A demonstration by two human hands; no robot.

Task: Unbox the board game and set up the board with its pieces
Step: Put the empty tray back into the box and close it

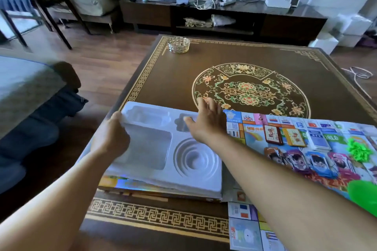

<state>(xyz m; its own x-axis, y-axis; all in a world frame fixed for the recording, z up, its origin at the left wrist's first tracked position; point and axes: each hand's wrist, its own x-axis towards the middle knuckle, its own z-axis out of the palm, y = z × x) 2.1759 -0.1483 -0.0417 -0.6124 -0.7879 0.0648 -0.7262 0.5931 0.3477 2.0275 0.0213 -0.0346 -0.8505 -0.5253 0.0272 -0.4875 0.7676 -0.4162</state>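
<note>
A white plastic insert tray [155, 155] with empty moulded wells lies on top of the game box [142, 186] at the table's near left. My left hand [111, 138] grips the tray's left edge. My right hand [206, 122] reaches over the tray's far right corner with fingers spread and looks blurred. The colourful game board [255, 136] lies unfolded to the right. On it sit a red card deck [273, 135], a yellow deck [295, 137], a blue-white deck [318, 138], a row of character cards [318, 162] and a pile of green pieces [359, 150].
The brown patterned table [204, 63] carries a glass ashtray [178, 45] at its far left. A sofa [24, 96] stands to the left. A low dark cabinet [224, 16] with cables and bottles runs along the far wall. A green object [363, 197] shows at the right edge.
</note>
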